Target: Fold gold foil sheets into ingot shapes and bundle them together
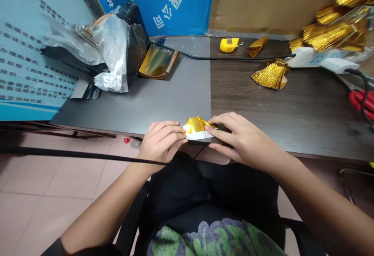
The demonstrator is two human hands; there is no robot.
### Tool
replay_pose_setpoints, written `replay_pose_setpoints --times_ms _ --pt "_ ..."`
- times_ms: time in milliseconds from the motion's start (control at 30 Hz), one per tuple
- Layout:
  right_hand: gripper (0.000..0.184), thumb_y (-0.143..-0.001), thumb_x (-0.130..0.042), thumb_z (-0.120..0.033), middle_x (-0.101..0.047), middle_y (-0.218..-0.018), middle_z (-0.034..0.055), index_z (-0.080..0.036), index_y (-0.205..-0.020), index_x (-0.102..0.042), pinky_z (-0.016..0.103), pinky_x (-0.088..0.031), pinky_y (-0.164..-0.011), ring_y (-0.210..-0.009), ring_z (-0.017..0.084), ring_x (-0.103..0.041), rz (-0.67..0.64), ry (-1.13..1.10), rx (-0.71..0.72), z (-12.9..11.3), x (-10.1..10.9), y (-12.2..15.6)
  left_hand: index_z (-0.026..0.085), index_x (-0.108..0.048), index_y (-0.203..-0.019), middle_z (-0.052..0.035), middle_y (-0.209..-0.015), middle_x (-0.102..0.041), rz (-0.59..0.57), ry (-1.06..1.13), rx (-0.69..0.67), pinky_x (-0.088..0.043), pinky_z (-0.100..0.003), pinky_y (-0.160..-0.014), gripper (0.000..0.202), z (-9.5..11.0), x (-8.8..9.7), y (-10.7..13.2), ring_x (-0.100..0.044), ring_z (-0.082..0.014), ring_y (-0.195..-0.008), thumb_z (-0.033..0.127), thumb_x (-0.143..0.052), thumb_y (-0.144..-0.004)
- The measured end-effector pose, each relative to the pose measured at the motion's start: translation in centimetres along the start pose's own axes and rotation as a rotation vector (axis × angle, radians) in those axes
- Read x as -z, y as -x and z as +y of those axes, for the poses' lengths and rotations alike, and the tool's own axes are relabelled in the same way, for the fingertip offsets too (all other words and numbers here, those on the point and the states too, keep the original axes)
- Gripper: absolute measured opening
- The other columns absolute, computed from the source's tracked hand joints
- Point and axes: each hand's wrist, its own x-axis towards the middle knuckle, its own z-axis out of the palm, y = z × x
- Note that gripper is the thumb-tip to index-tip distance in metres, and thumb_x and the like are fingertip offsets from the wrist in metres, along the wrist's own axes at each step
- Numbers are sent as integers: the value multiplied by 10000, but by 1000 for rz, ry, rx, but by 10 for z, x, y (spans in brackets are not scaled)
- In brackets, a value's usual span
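While I watch through the head camera, both forearms reach in from the lower corners of the frame, elbows wide and wrists angled inward, to the near edge of the desk (292,119). The left hand (162,141) is curled, its fingertips pinching one end of the folded gold foil (196,125). The right hand (242,137) arches over the other end, fingers spread and resting on the foil's tip, thumb lower near the desk edge. The foil, white paper showing along its lower side, sits between them where the grey mat (175,96) meets the dark wood. Farther back on the mat lie gold foil sheets (157,63) beside plastic bags (112,53). On the wood sit a yellow tape measure (229,45), a gold fringed bundle (270,75) and a white power strip (309,59).
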Motion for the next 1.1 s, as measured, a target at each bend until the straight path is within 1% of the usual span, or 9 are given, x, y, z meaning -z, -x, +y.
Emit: replay_pose_setpoints --times_ms 167,333,433,533,667,800,900,967,1100 --pt "340 -986 -572 -249 -662 -1231 181 -123 -1290 -657 499 -528 -927 -1117 312 -578 -20 -34 -30 -3 -1 1 215 -673 -934 21 -984 -781 1 15 12 -516 -291 -883 48 -1 0 0 -721 -150 -1058 190 -699 -903" --pt "325 -987 -577 -249 -675 -1243 157 -126 -1279 -650 464 -521 -921 -1117 305 -573 -45 73 -35 -8 -2 3 211 -658 -962 22 -982 -773 -13 7 16 -504 -296 -886 78 -2 1 2 -714 -156 -1072 172 -693 -904" --pt "322 -989 -577 -233 -692 -1224 151 -94 -1270 -651 442 -511 -886 -1097 300 -581 -11 159 -13 -12 -6 4 219 -654 -969 27 -974 -776 -2 -35 62 -489 -312 -886 67 -1 1 3 -707 -165 -1075 179 -670 -917" --pt "305 -987 -582 -216 -704 -1211 147 -86 -1251 -664 432 -501 -890 -1097 294 -589 35 193 -12 -15 -9 5 223 -652 -958 26 -976 -779 10 -58 74 -476 -321 -879 64 0 0 4 -705 -175 -1075 181 -670 -914" --pt "280 -990 -583 -215 -716 -1158 135 -104 -1229 -677 421 -499 -862 -1058 284 -600 61 159 -52 -18 -11 5 219 -648 -960 24 -985 -777 -3 -53 67 -471 -326 -884 71 -1 0 4 -701 -180 -1080 179 -674 -908" --pt "324 -991 -600 -248 -726 -1092 123 -93 -1273 -634 415 -514 -842 -1019 272 -613 125 61 -110 -17 -13 8 214 -648 -970 20 -998 -775 -12 -46 65 -472 -322 -900 78 -1 1 4 -698 -179 -1086 176 -674 -908" --pt "285 -969 -649 -287 -731 -1070 124 -99 -1183 -642 410 -531 -845 -1027 264 -631 163 -4 -179 -16 -15 10 213 -652 -963 22 -989 -777 5 -34 67 -474 -313 -908 73 -1 1 4 -705 -173 -1077 177 -679 -905" --pt "250 -962 -665 -292 -740 -1082 114 -120 -1144 -652 406 -538 -856 -1026 254 -638 179 -24 -179 -15 -16 10 216 -654 -957 27 -977 -780 18 -29 73 -476 -303 -906 66 -1 1 3 -712 -165 -1067 181 -679 -907" --pt "184 -964 -663 -273 -747 -1114 94 -146 -1091 -700 412 -544 -858 -1019 247 -637 204 -11 -133 -14 -17 10 219 -653 -951 33 -981 -782 21 -26 83 -478 -293 -918 69 -1 1 3 -716 -158 -1067 181 -686 -904"
